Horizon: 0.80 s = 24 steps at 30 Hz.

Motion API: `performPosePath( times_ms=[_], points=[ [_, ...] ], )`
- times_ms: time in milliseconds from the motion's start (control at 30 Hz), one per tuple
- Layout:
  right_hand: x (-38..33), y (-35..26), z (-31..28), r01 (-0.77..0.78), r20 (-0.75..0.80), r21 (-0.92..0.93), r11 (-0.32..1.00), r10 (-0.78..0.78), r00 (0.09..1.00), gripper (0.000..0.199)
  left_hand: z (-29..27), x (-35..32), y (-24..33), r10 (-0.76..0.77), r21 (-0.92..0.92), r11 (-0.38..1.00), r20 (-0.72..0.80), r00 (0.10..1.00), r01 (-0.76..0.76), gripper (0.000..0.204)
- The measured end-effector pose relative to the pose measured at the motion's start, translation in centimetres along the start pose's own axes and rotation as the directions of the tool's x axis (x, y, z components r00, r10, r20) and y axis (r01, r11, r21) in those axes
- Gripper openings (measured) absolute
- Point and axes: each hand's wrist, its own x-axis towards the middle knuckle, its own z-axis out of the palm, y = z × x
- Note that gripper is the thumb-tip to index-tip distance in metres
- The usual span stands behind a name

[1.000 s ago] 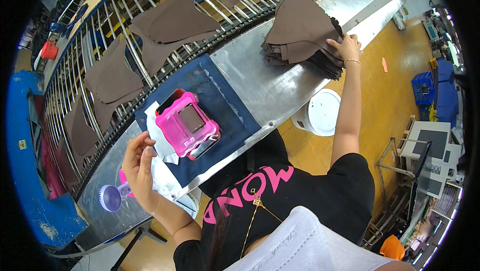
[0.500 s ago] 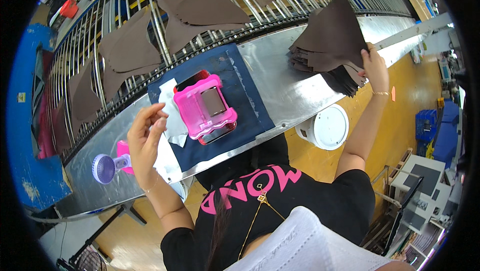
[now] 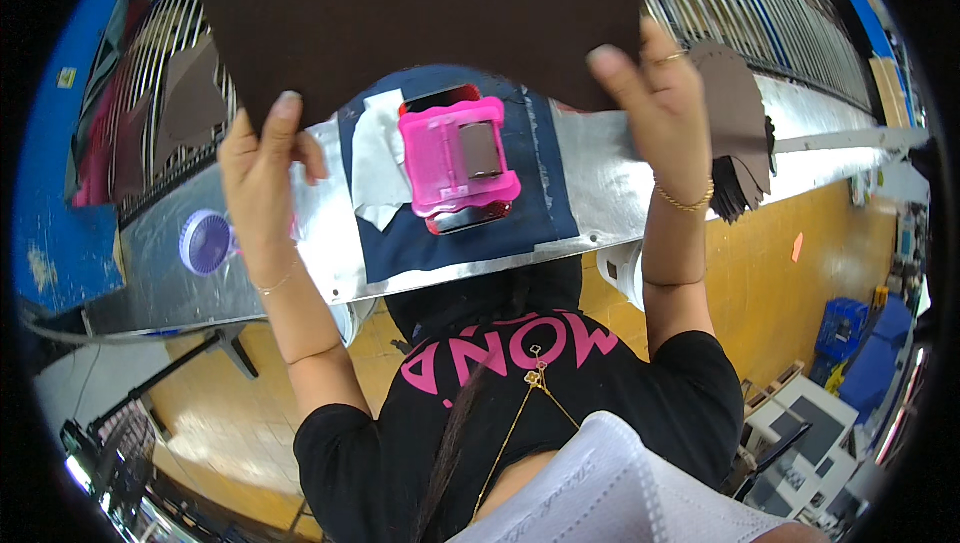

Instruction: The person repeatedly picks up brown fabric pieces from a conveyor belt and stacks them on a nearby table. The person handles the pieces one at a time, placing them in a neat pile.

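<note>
A large dark brown sheet (image 3: 420, 13), leather-like, is held up over the bench and fills the top of the view. My left hand (image 3: 262, 173) pinches its lower left corner between thumb and fingers. At the lower right corner, my right hand (image 3: 672, 108) grips it, thumb on the near face and fingers at the side edge. Below the sheet, a pink plastic stand (image 3: 435, 163) with a small brown piece in it rests on a dark blue mat (image 3: 548, 168). To the right of my right hand lies a fanned stack of brown pieces (image 3: 735, 108).
A white cloth (image 3: 380, 168) lies beside the pink stand. A small purple fan (image 3: 205, 242) stands at the left of the metal bench (image 3: 600, 168). Metal bars (image 3: 770, 18) run along the far side, with more brown pieces (image 3: 193, 93) on them. A white bucket (image 3: 627, 275) sits below the bench.
My right hand has come left from the stack, and a brown sheet is now raised before me. My left hand has risen and taken hold of its left corner.
</note>
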Motion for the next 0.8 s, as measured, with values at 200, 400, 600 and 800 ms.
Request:
performPosePath(
  times_ms=[200,400,600,800],
  points=[
    [-0.5,4.8,5.8,0.204,0.124,-0.263,0.943,-0.176,0.976,0.032,-6.8,-2.1,2.6,0.08,0.275,0.96,-0.112,0.99,-0.046,0.018],
    [-0.7,5.7,7.4,0.321,0.174,-0.272,0.907,-0.282,0.944,0.022,-7.8,-3.4,2.5,0.091,0.341,0.94,-0.227,0.97,-0.008,0.017],
    [-2.4,6.2,4.7,0.317,0.186,-0.384,0.868,-0.263,0.947,0.015,-7.5,-2.9,-0.3,0.018,0.372,0.928,-0.054,0.998,0.004,0.009],
    [-5.9,8.4,0.1,0.166,0.123,-0.468,0.868,-0.122,0.985,0.019,-2.5,-2.1,-3.2,-0.054,0.484,0.874,0.169,0.984,-0.035,0.006]
  ],
)
